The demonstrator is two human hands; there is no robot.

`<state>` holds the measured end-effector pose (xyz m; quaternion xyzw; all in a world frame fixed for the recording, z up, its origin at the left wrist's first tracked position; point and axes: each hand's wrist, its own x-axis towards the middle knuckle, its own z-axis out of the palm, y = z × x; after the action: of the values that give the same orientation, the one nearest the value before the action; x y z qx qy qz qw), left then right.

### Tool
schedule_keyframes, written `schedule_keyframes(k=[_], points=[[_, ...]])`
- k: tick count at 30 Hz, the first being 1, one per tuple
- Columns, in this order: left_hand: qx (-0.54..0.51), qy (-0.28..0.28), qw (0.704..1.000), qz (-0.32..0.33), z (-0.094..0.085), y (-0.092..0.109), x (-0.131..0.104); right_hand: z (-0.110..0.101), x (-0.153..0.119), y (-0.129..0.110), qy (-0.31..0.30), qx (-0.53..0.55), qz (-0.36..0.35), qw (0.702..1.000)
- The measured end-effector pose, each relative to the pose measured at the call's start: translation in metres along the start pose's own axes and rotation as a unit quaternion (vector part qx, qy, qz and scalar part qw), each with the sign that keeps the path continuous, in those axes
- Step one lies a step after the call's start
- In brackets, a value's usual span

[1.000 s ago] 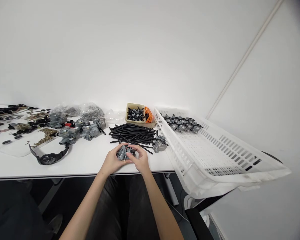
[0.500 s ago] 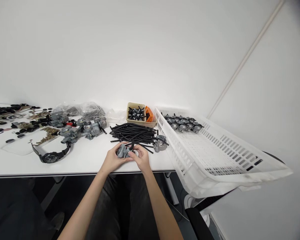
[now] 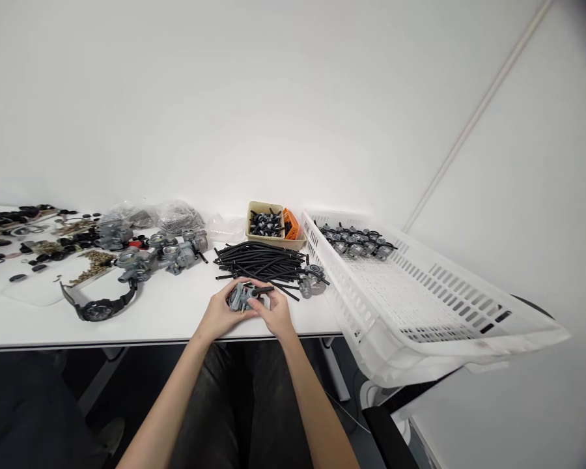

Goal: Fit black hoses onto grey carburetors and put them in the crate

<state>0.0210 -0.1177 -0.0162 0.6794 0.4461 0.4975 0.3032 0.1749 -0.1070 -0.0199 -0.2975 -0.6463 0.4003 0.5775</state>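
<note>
Between both hands, just above the table's front part, is a grey metal carburetor (image 3: pixel 239 297). My left hand (image 3: pixel 221 314) wraps round its left side. My right hand (image 3: pixel 276 315) grips its right side, with the thumb on top near a short black rubber piece (image 3: pixel 262 291) that points right. The fingers partly cover the carburetor's right half. Right behind the hands lies a pile of black rubber hoses (image 3: pixel 258 260). Another carburetor (image 3: pixel 312 281) with a black hose on it stands to the right of the pile.
A white plastic crate (image 3: pixel 420 286) holding several carburetors (image 3: pixel 356 241) is at the right. Behind the hoses stand a beige tray (image 3: pixel 249 225) of small black parts and an orange basket (image 3: pixel 293 223). More carburetors (image 3: pixel 176 258), a black watch (image 3: pixel 98 310) and brass pieces (image 3: pixel 95 264) lie left.
The black rubber piece on the held carburetor stood upright before and now lies over to the right. Both hands have stayed in nearly the same place.
</note>
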Motion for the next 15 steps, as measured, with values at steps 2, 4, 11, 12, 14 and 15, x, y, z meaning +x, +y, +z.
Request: schedule_keyframes(k=[2,4,11,12,14,15], points=[[0.01,-0.004,1.0,0.006,0.0004,-0.0018,-0.0002,-0.0007,-0.0002,-0.001,-0.003,-0.02,-0.008,1.0],[0.021,-0.01,1.0,0.01,0.0008,-0.0026,-0.0004,-0.0016,-0.0003,-0.002,-0.004,-0.031,-0.011,0.999],[0.04,-0.028,0.998,0.028,0.0023,-0.0031,-0.0007,-0.0026,-0.0005,-0.0086,0.008,-0.051,-0.012,0.999],[0.041,-0.029,0.998,0.029,0.0024,-0.0031,-0.0008,-0.0025,-0.0005,-0.009,0.01,-0.048,-0.011,0.999],[0.042,-0.027,0.998,0.025,0.0023,-0.0026,-0.0008,-0.0021,-0.0002,-0.0081,0.016,-0.036,-0.004,0.999],[0.04,-0.024,0.999,0.02,0.0021,-0.0021,-0.0008,-0.0019,0.0,-0.0068,0.018,-0.028,0.001,0.999]])
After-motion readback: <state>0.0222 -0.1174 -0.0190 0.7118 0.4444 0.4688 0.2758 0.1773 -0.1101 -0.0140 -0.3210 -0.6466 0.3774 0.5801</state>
